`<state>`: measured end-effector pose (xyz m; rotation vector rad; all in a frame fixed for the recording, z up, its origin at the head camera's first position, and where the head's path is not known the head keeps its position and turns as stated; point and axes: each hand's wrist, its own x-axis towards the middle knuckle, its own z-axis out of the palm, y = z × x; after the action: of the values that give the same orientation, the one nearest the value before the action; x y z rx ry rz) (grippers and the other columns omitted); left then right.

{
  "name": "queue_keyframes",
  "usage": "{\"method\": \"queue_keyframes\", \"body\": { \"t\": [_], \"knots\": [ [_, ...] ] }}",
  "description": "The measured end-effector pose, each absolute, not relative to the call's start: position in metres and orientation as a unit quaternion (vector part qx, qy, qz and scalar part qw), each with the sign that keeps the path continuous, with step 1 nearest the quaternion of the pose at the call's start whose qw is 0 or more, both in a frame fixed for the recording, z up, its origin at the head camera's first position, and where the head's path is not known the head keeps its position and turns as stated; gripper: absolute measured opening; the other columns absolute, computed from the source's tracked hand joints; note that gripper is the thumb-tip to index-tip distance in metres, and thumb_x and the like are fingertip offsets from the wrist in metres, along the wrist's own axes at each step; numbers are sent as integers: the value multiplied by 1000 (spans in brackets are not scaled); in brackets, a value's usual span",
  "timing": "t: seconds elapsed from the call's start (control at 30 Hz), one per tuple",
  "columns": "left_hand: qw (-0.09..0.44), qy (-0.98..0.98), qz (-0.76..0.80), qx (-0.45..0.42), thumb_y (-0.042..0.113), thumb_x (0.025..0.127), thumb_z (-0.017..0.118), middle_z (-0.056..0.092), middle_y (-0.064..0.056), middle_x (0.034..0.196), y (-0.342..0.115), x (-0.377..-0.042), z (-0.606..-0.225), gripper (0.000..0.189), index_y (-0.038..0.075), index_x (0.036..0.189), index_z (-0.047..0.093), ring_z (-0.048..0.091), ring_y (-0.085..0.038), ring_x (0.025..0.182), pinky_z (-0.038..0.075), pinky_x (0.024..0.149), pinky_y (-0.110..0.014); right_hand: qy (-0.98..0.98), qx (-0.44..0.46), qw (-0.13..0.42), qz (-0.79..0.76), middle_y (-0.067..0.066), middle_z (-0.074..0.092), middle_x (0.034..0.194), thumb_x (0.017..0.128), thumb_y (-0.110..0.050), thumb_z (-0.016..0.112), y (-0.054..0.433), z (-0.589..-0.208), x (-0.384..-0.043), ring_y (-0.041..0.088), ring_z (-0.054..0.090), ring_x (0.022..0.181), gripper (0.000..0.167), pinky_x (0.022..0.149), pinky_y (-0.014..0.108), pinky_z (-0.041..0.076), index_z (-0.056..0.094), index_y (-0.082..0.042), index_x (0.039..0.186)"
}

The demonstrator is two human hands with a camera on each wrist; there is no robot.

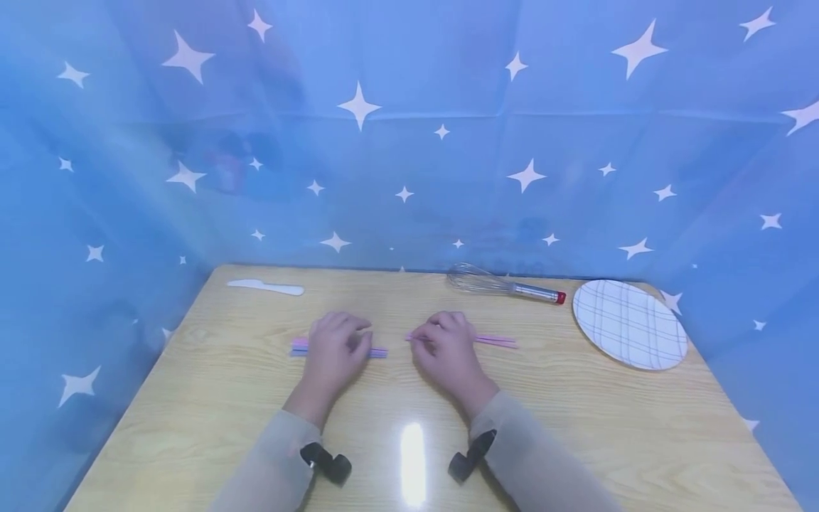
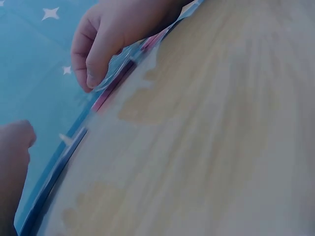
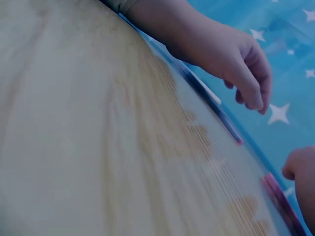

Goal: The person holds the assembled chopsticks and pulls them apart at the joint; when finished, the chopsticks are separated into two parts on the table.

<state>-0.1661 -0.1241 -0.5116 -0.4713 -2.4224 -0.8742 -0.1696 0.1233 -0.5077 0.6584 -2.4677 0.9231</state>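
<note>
2 hands (image 1: 448,348) apart over sticks (image 1: 497,342), near far table edge (image 1: 358,271).

So both forearms come in from the bottom, the left sleeve of pale grey cloth (image 1: 269,462) and the matching right sleeve (image 1: 544,455) angling toward each other. Bare left hand (image 1: 333,348) is knuckles-up, fingers loosely bent, gap before the thumb. Bare right hand (image 1: 448,352) pretty much mirrors it, not touching the left. Wrist view's dim, so can't really tell if its thumb meets the fingers.
</note>
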Motion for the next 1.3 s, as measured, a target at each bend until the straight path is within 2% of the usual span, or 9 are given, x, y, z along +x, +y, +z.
{"method": "queue_keyframes", "body": {
  "t": [0.1,0.27,0.53,0.8,0.97,1.3],
  "knots": [
    [238,-900,-328,-163,29,95,77,76,1,113,-142,-161,-513,22,13,111,80,66,-27,116,42,107,-54,-888,248,204,329,-2,64,104,90,-16,81,111,-508,-168,25,50,106,6,98,52,32,81,-18,95],
    [256,-898,-321,-155,26,93,78,78,-4,107,-171,-156,-512,21,11,107,80,69,-33,109,43,101,-57,-884,273,191,327,-3,65,104,92,-17,80,91,-510,-170,25,50,108,6,100,54,33,81,-18,98],
    [237,-911,-315,-121,28,98,74,78,-4,109,-200,-156,-511,18,13,106,80,66,-33,114,39,103,-59,-894,285,155,308,-5,66,111,98,-26,77,62,-511,-171,23,51,116,6,106,54,35,81,-23,102],
    [157,-923,-317,-149,29,95,81,74,5,114,-207,-158,-519,13,21,106,79,61,-24,112,38,108,-55,-917,269,123,269,-10,65,111,101,-38,74,40,-514,-172,18,49,116,19,106,49,34,82,-24,110],
    [149,-925,-310,-158,27,92,84,74,3,115,-207,-156,-518,13,21,103,80,61,-25,112,38,108,-54,-924,255,102,266,-9,65,112,101,-38,74,36,-515,-170,18,49,117,19,106,48,35,83,-23,110],
    [123,-934,-302,-145,31,94,82,72,3,119,-206,-158,-517,14,21,104,78,58,-26,116,37,109,-55,-929,227,62,286,-9,66,112,101,-38,74,34,-511,-171,19,49,116,18,104,46,36,81,-22,108]
  ]
}}
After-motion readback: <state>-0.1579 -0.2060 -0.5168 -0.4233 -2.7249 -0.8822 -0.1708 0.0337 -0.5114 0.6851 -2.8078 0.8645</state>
